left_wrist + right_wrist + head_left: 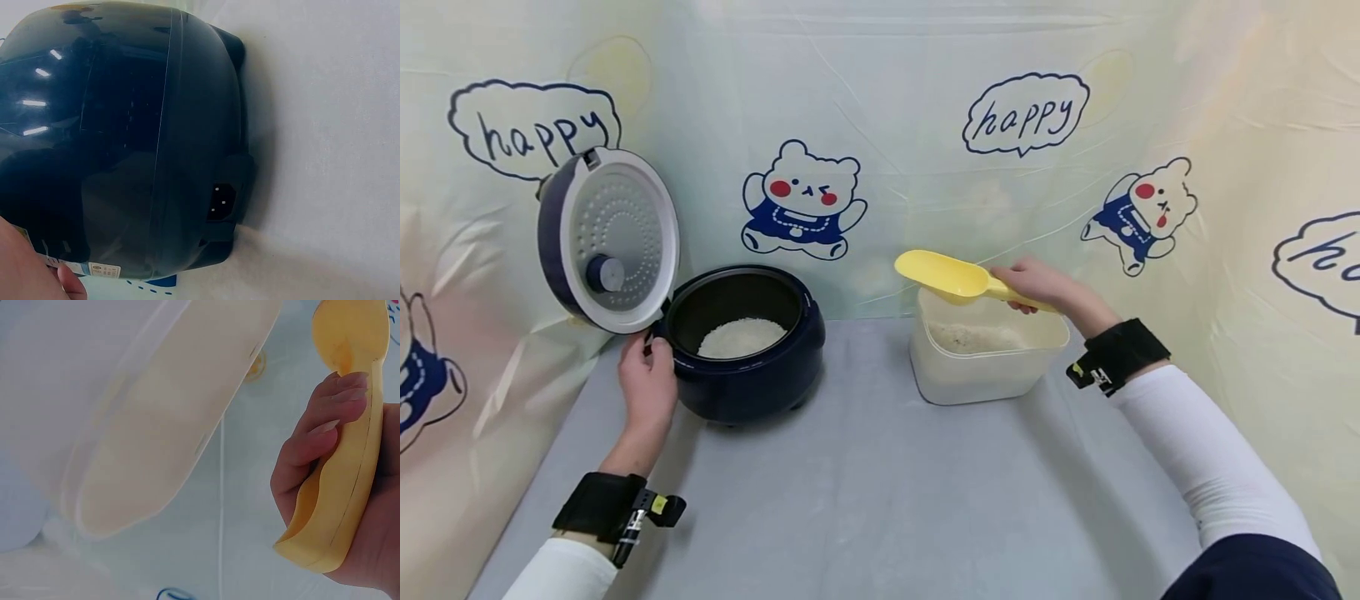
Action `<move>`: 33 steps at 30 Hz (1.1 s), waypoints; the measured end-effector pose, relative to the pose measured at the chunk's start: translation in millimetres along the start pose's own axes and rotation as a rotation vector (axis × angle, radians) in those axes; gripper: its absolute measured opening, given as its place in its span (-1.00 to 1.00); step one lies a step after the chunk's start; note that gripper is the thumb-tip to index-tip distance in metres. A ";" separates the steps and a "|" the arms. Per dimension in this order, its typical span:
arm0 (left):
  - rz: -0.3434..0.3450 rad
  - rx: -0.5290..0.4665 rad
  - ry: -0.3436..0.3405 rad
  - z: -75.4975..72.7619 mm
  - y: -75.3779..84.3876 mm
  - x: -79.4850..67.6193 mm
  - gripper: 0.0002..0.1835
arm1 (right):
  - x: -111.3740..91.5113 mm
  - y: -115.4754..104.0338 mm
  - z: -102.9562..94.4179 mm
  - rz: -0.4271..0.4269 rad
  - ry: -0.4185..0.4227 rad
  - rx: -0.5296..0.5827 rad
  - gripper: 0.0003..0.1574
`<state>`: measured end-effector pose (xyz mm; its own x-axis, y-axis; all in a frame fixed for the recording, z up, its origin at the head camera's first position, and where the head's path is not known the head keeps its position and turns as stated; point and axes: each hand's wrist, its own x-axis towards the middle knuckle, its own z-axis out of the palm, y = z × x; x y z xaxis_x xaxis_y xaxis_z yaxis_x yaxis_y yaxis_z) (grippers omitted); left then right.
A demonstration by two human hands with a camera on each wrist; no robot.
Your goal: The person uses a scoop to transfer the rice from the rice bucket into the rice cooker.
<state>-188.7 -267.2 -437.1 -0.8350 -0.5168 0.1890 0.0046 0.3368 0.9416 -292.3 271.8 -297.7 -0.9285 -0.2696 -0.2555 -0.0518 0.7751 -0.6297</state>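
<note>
A dark blue rice cooker (748, 392) stands on the left of the table, its lid (619, 242) raised. White rice (741, 338) lies in its pot. My left hand (649, 379) grips the cooker's edge by the lid hinge, the fingertips partly hidden; the left wrist view shows the cooker's side (119, 150) close up. My right hand (1033, 283) holds a yellow scoop (947, 275) by its handle above a white bin (977, 379). Curled fingers wrap the handle (350, 487) in the right wrist view. Pale grains (977, 337) lie inside the bin.
The grey tabletop (865, 492) extends in front of both containers. A pale curtain (910, 100) with printed bears hangs close behind them and along both sides. A power socket (222, 202) sits low on the cooker's body.
</note>
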 end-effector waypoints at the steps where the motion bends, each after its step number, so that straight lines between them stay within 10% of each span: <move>1: 0.000 0.000 0.003 0.0 0.1 -0.3 -0.40 | -3.2 4.1 -2.9 0.008 0.004 0.000 -0.31; 18: 0.037 0.003 0.020 -0.5 0.1 0.1 -0.43 | -39.2 46.8 -35.6 0.137 0.149 -0.440 -0.42; 33: 0.032 0.000 0.040 1.3 -1.3 -0.1 -0.44 | -21.5 37.6 -6.6 0.080 0.200 -1.057 -0.80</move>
<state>-189.3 -266.5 -438.7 -0.8119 -0.5365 0.2302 0.0314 0.3536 0.9349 -276.7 310.5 -311.0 -0.9815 -0.1722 -0.0833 -0.1908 0.9131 0.3604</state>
